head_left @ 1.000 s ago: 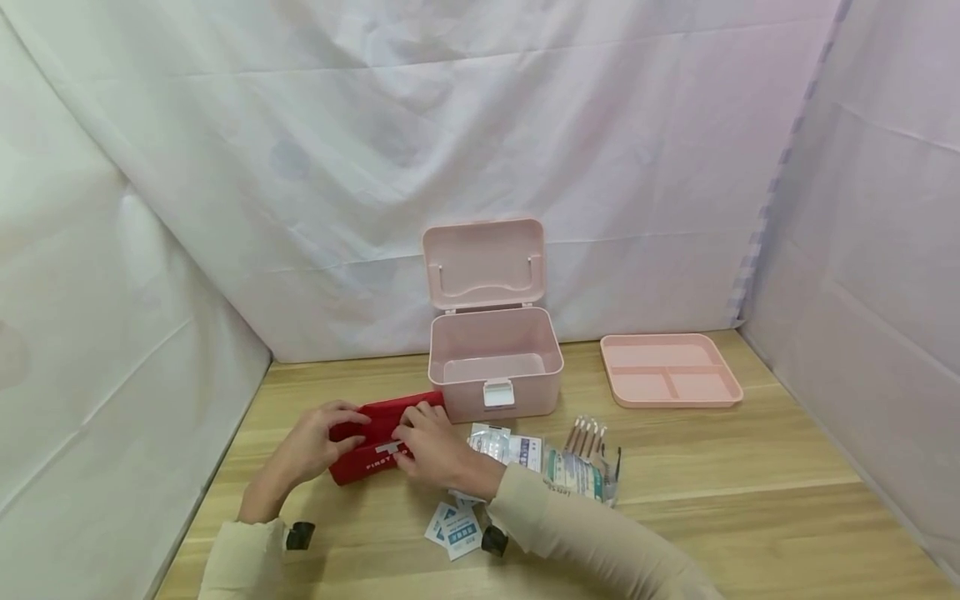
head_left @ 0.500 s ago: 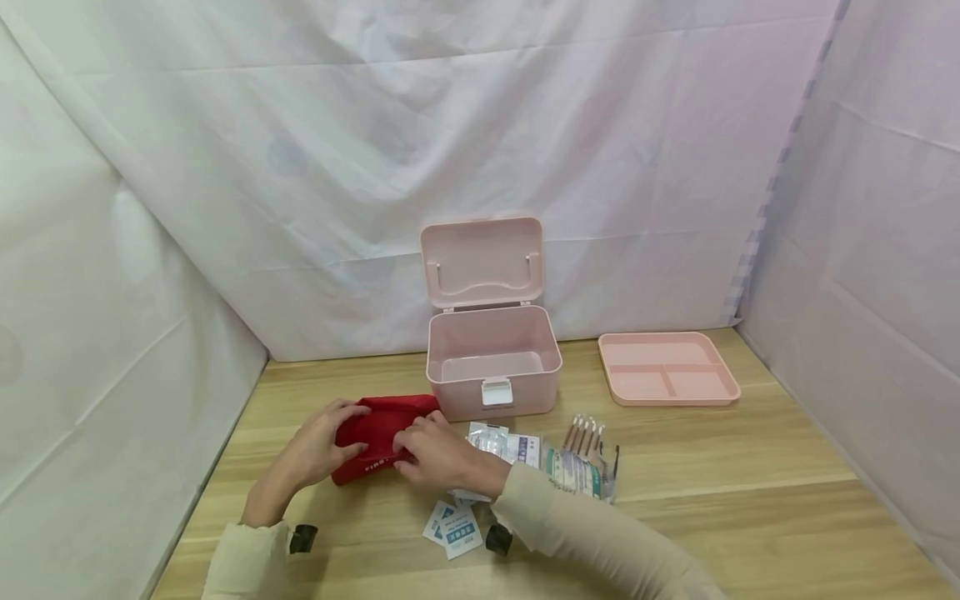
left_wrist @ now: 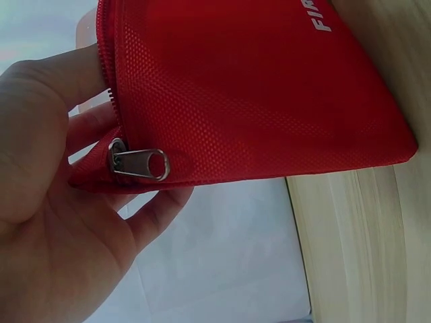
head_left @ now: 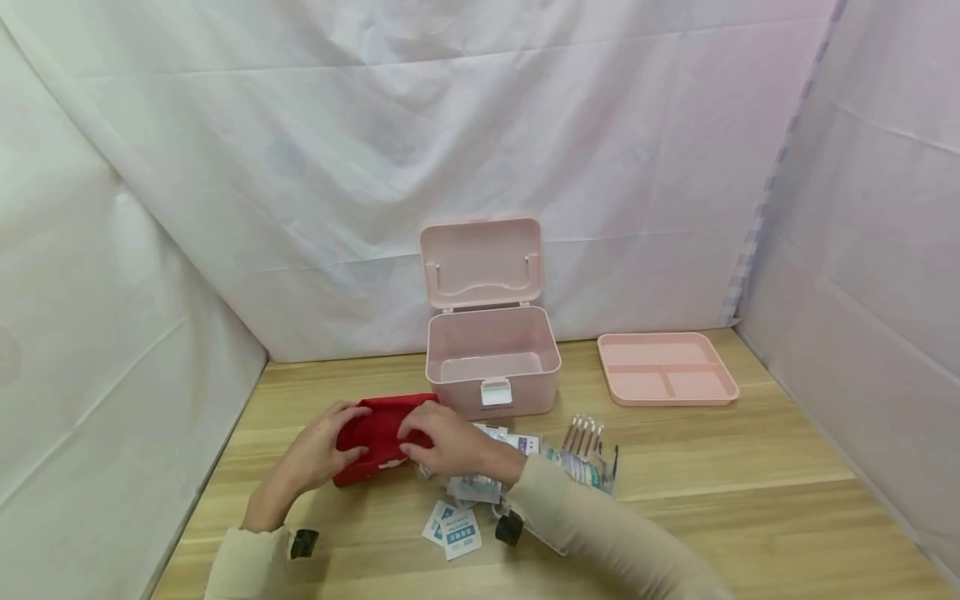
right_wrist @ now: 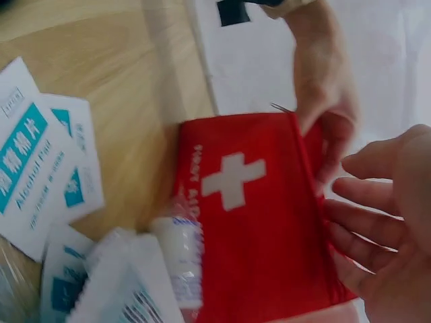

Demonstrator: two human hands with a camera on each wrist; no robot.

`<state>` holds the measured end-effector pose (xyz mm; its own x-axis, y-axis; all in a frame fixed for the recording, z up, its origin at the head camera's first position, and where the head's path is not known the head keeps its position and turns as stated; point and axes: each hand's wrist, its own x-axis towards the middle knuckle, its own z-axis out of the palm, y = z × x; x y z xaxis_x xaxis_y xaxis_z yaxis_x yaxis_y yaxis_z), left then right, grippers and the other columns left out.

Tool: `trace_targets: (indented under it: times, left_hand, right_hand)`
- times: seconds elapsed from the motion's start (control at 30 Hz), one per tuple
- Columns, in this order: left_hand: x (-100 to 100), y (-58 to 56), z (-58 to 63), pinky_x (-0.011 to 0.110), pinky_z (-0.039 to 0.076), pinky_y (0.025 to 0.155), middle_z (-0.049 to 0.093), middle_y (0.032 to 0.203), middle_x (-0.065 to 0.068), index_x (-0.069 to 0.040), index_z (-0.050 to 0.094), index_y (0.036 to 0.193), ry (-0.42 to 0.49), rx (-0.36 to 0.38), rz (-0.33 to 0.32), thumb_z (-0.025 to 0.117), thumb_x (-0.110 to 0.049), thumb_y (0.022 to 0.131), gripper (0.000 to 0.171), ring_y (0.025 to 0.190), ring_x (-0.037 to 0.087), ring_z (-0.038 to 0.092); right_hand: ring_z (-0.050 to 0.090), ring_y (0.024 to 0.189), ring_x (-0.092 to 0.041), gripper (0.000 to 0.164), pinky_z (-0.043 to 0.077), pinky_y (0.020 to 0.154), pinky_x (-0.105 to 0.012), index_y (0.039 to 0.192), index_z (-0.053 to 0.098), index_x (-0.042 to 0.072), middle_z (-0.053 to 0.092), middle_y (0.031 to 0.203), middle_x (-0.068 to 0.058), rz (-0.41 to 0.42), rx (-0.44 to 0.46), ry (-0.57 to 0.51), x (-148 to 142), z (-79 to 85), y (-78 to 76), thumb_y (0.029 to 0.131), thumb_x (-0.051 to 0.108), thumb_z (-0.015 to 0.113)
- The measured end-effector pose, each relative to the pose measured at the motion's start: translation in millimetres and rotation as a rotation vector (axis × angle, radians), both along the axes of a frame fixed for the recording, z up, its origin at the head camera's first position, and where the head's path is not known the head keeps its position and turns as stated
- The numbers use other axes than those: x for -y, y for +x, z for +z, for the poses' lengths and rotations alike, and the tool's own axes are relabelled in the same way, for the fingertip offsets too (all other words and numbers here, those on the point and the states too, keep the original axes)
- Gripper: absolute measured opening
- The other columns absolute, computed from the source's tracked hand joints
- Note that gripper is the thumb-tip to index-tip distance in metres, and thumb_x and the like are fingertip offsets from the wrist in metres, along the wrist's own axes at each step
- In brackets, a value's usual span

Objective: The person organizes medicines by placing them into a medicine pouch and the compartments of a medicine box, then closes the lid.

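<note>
A red zippered first-aid pouch (head_left: 377,429) stands on the table with its mouth spread open. My left hand (head_left: 317,446) holds its left end, fingers and thumb around the zipped rim. In the left wrist view a metal zip pull (left_wrist: 140,163) hangs beside that hand. My right hand (head_left: 453,440) is at the right part of the mouth; in the right wrist view its fingers (right_wrist: 367,222) are parted and slightly bent, tips right at the rim. A white cross (right_wrist: 233,181) marks the pouch front. A wrapped white roll (right_wrist: 180,259) lies against it.
Alcohol pad packets (head_left: 460,533) lie near the front. Behind my right forearm are wrapped supplies (head_left: 577,468) and several cotton swabs (head_left: 583,435). A pink box (head_left: 495,400) with a raised lid (head_left: 483,262) stands at the back, a pink divided tray (head_left: 669,354) to its right.
The pouch's front edge has come down and its mouth has widened. My right hand has let go of that edge and shifted slightly right. My left hand has stayed at the left end.
</note>
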<state>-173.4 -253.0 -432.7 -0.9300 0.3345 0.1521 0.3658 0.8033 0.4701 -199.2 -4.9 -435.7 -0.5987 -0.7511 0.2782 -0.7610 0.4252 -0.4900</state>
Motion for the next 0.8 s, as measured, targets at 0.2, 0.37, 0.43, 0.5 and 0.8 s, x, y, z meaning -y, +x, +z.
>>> trace_targets:
  times: [0.2,0.37,0.43,0.5,0.8]
  left_hand:
    - [1,1.0,0.9,0.048,0.056,0.087,0.059,0.125,0.017,0.001,0.060,0.127,0.006,-0.002,-0.007,0.080,-0.002,0.079,0.052,0.109,0.034,0.060]
    - [3,1.0,2.0,0.050,0.056,0.087,0.059,0.126,0.018,0.001,0.061,0.127,-0.001,-0.031,-0.017,0.081,-0.002,0.079,0.052,0.110,0.035,0.060]
    - [3,0.7,2.2,0.049,0.056,0.087,0.059,0.127,0.018,0.001,0.060,0.127,-0.004,-0.028,-0.018,0.081,-0.002,0.079,0.052,0.110,0.035,0.060]
    - [3,0.3,2.4,0.049,0.056,0.087,0.058,0.127,0.018,0.002,0.060,0.127,-0.003,-0.016,-0.021,0.080,-0.002,0.079,0.052,0.111,0.035,0.059]
    - [5,-1.9,2.9,0.047,0.057,0.086,0.058,0.128,0.018,0.002,0.059,0.129,0.010,0.009,-0.027,0.080,-0.002,0.080,0.053,0.110,0.035,0.059]
  right_hand:
    - [0.059,0.112,-0.019,0.017,0.049,0.097,-0.029,0.108,0.070,0.007,0.067,0.113,-0.003,-0.053,0.146,-0.164,-25,7.7,-4.6,0.095,0.016,0.065]
    - [0.065,0.107,-0.022,0.016,0.055,0.091,-0.029,0.107,0.069,0.002,0.068,0.109,-0.007,-0.073,0.305,-0.233,-48,8.3,-7.5,0.095,0.012,0.065]
    - [0.065,0.101,-0.020,0.015,0.054,0.089,-0.028,0.106,0.069,0.003,0.070,0.104,-0.004,-0.079,0.312,-0.213,-59,7.5,-8.2,0.095,0.012,0.065]
    - [0.065,0.096,-0.016,0.014,0.054,0.088,-0.028,0.105,0.070,0.004,0.070,0.099,-0.002,-0.089,0.327,-0.184,-69,6.6,-8.3,0.095,0.013,0.065]
    - [0.064,0.090,-0.013,0.016,0.053,0.083,-0.026,0.104,0.073,0.006,0.072,0.100,-0.002,-0.184,0.416,-0.124,-106,-5.7,-12.1,0.093,0.015,0.068]
